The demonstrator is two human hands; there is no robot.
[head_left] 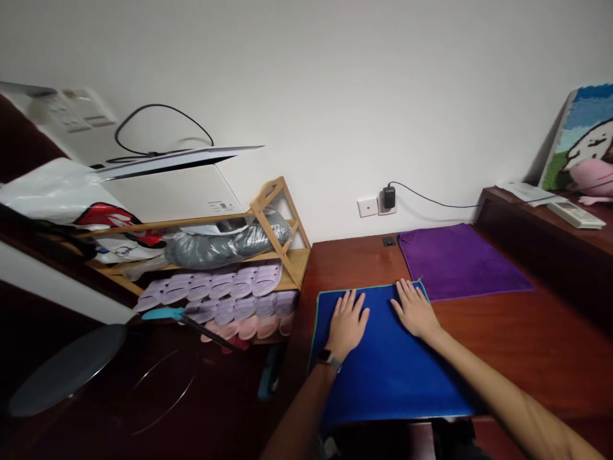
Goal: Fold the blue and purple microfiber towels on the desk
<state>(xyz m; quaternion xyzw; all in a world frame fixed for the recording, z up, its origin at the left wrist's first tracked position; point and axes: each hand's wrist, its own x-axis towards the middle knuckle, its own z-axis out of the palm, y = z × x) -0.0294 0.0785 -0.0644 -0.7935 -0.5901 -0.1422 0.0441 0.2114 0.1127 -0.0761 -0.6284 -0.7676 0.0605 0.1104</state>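
Note:
A blue cloth (pixel 383 358) with a green edge lies spread flat at the front of the reddish-brown table (pixel 527 338). My left hand (pixel 348 324) rests palm down on its upper left part, fingers apart, with a watch on the wrist. Near the cloth's upper right corner, my right hand (pixel 416 311) lies flat with its fingers stretched out. Neither hand grips anything. Behind and to the right, a purple cloth (pixel 464 262) is laid flat, its near left corner close to the blue cloth's upper right corner.
Left of the table stands a wooden rack (pixel 299 265) with rows of slippers (pixel 223 285) and a white box (pixel 177 191). A black plug (pixel 389 197) sits in the wall socket, its cable running right. A raised shelf at right holds a calculator-like device (pixel 576 214) and a pink plush toy (pixel 594 177).

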